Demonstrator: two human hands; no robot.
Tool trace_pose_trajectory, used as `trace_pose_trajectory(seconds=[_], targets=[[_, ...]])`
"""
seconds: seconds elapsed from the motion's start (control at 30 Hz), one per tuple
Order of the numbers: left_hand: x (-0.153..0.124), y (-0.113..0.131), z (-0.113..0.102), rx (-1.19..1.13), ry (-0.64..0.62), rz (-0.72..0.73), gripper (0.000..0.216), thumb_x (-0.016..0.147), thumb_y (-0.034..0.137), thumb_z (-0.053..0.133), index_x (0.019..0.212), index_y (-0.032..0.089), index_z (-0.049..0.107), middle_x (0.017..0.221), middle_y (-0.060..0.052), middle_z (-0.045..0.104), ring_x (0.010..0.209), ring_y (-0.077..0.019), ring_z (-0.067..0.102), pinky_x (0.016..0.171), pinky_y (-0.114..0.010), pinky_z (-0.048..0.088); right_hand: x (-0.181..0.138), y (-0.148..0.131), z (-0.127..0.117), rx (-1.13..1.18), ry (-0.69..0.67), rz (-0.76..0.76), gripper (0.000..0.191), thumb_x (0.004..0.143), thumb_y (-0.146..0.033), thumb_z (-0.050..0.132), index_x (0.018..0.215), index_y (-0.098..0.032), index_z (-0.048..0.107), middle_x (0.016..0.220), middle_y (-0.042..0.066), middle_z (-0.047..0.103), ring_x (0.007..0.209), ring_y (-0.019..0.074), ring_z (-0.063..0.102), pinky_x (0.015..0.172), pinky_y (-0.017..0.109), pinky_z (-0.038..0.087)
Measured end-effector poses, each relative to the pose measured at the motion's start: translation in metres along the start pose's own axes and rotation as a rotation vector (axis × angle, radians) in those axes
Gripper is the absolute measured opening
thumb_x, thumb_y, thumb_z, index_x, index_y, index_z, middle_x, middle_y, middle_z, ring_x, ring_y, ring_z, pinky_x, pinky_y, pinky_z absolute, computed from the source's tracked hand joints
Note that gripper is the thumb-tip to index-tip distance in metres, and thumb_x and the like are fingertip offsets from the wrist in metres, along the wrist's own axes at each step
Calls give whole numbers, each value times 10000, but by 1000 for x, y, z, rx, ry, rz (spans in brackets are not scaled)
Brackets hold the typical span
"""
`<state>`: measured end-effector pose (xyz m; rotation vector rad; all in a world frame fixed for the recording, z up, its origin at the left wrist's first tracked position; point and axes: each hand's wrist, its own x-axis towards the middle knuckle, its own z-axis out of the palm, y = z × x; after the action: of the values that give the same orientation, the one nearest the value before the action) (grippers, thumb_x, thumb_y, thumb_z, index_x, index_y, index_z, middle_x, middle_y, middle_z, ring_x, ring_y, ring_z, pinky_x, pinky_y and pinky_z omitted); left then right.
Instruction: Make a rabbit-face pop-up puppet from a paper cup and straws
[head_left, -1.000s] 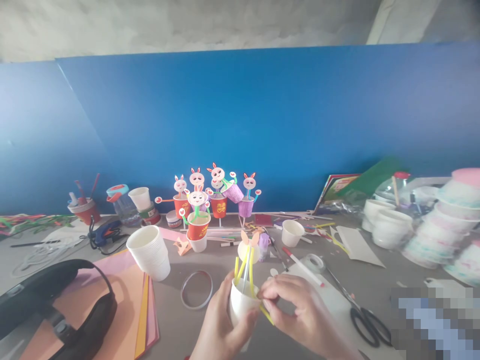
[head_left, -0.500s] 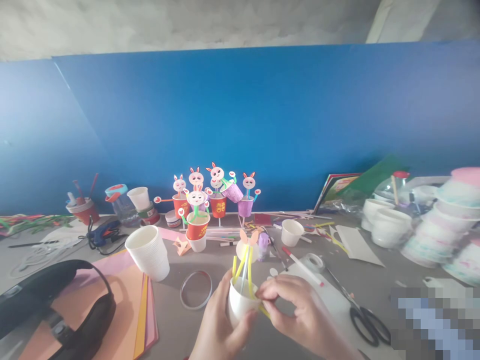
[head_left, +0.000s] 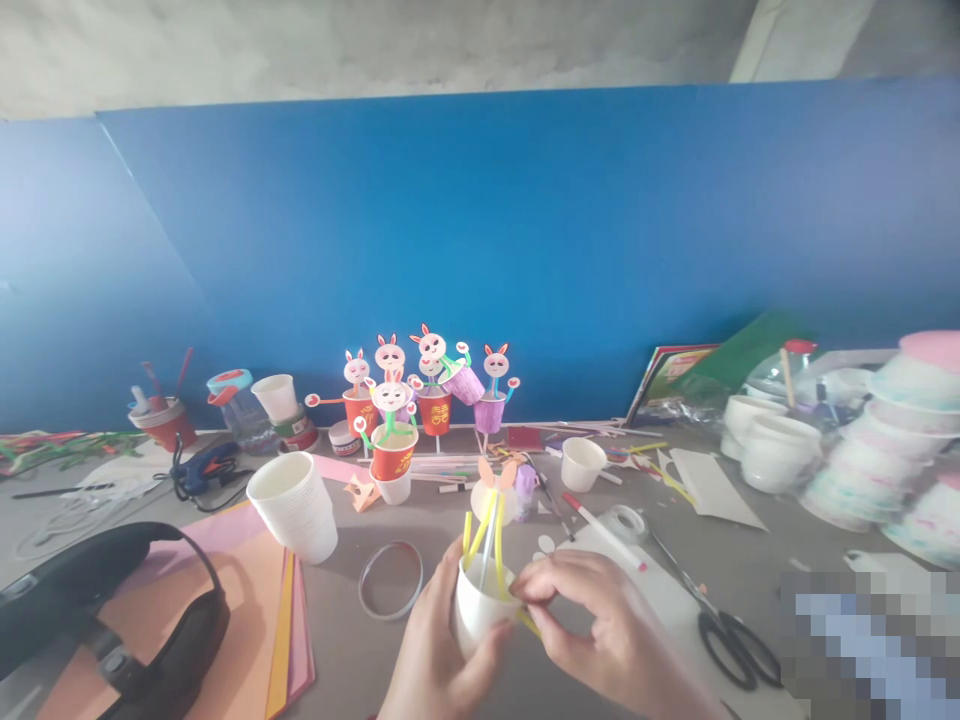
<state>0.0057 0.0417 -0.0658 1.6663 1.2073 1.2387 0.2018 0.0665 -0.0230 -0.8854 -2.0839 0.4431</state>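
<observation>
My left hand (head_left: 439, 640) is wrapped round a white paper cup (head_left: 480, 615), held tilted a little. Out of the cup rise yellow straws (head_left: 499, 545) and a pale, thin stick (head_left: 489, 540). Behind their tops is a white paper disc with two peach rabbit ears (head_left: 496, 476). My right hand (head_left: 592, 605) pinches at the cup's right rim, thumb and forefinger together. A yellow end (head_left: 529, 624) sticks out below those fingertips, outside the cup; the part between the fingers is hidden.
Rabbit-faced cup figures (head_left: 394, 440) stand at the back before a blue panel (head_left: 480, 220). Stacked white cups (head_left: 296, 510), a tape roll (head_left: 391, 580) and coloured paper (head_left: 247, 590) lie left, near a black headset-like object (head_left: 112, 620). At right are scissors (head_left: 731, 635), a marker (head_left: 604, 532) and painted cups (head_left: 862, 470).
The view has shifted very slightly. Both hands keep the same hold on the cup and its rim, with almost no movement.
</observation>
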Motion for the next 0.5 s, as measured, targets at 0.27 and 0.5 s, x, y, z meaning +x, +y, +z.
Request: trace_pose_trajectory(seconds=[0.27, 0.5], targets=[[0, 1, -1, -10, 4, 35, 544, 860, 348, 590, 1358, 164, 473, 1238, -137, 679, 1060, -290, 664, 909, -406, 512, 3, -2, -2, -3, -32, 0, 217, 808, -57, 604, 814, -273, 588, 822, -57, 796, 685, 138, 718, 720, 271, 531], [3, 8, -7, 8, -77, 90, 528, 873, 282, 583, 1376, 194, 450, 1279, -119, 663, 1096, -273, 665, 936, -380, 521, 5, -5, -4, 41, -50, -11, 239, 783, -24, 573, 783, -261, 607, 753, -45, 769, 614, 129, 670, 618, 247, 499]])
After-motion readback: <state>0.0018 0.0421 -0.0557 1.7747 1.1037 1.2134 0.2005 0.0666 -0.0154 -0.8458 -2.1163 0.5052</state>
